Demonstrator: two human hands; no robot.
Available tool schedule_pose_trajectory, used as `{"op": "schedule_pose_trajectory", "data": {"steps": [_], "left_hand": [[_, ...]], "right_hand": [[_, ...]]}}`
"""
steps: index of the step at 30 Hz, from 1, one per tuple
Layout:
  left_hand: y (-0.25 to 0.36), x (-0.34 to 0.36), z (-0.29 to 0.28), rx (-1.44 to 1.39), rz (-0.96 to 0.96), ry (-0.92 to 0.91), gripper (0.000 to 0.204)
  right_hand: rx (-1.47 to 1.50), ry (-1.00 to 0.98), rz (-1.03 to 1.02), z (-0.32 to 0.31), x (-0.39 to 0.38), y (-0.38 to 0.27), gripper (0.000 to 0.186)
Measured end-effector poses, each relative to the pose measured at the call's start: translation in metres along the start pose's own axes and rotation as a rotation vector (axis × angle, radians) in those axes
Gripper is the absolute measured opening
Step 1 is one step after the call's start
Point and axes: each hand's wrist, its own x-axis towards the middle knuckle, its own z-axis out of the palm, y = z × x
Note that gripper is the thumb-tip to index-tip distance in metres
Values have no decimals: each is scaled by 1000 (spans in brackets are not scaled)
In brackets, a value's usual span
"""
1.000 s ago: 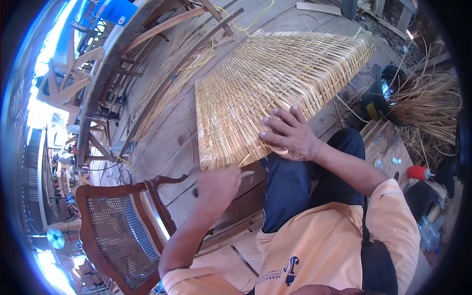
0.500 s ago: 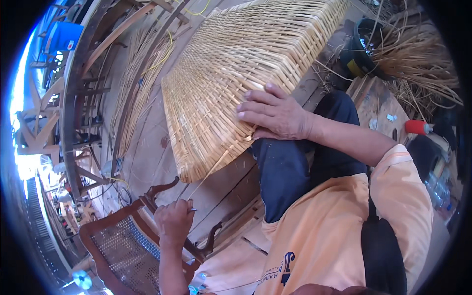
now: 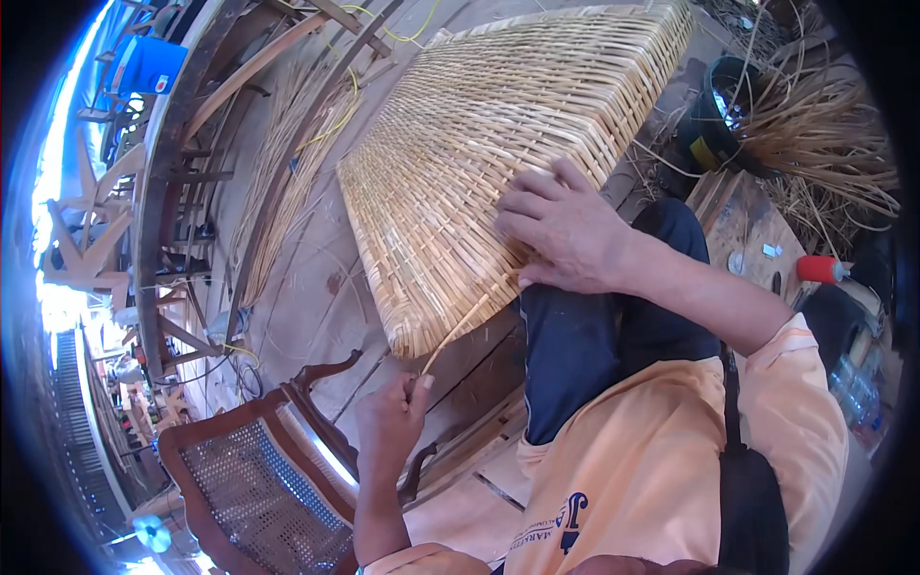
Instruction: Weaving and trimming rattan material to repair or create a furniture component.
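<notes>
A large woven rattan panel (image 3: 498, 144) leans across my lap, its near edge by my raised knee. My right hand (image 3: 570, 235) grips that edge, fingers bent over the weave and thumb low beside the knee. A thin rattan strand (image 3: 448, 341) runs from the edge down past the panel's near corner to my left hand (image 3: 391, 417). That hand is closed, with the strand's end pinched at the thumb. Whatever else lies inside its fist is hidden.
A cane-backed wooden chair frame (image 3: 259, 479) lies at the lower left. Loose rattan strips (image 3: 287, 182) cover the floor beyond it. On the right are a dark bucket (image 3: 704, 129), a bundle of strands (image 3: 815, 134), a wooden board (image 3: 752, 225) and a red spool (image 3: 815, 268).
My left hand has moved right and up toward the panel's corner, and the strand's free length is shorter. A small metallic tip that showed at this hand is out of sight. My right hand stays on the edge.
</notes>
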Motion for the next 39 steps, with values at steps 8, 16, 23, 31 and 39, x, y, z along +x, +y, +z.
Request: {"op": "schedule_pose_trajectory", "data": {"steps": [8,16,23,31,39], "left_hand": [[-6,4,-19,121,316,22,17],[-8,-1,-36,402,457,38,20],[-2,-28,-33,365,399,-47,20],[-30,-4,-24,336,313,86,20],[-27,-5,-41,375,396,94,21]], "right_hand": [[-2,-205,80,-3,10,-6,69],[-158,-181,140,4,16,-12,72],[-115,46,16,19,8,-4,63],[-33,0,-30,15,6,8,57],[-47,-100,66,11,10,-1,59]]}}
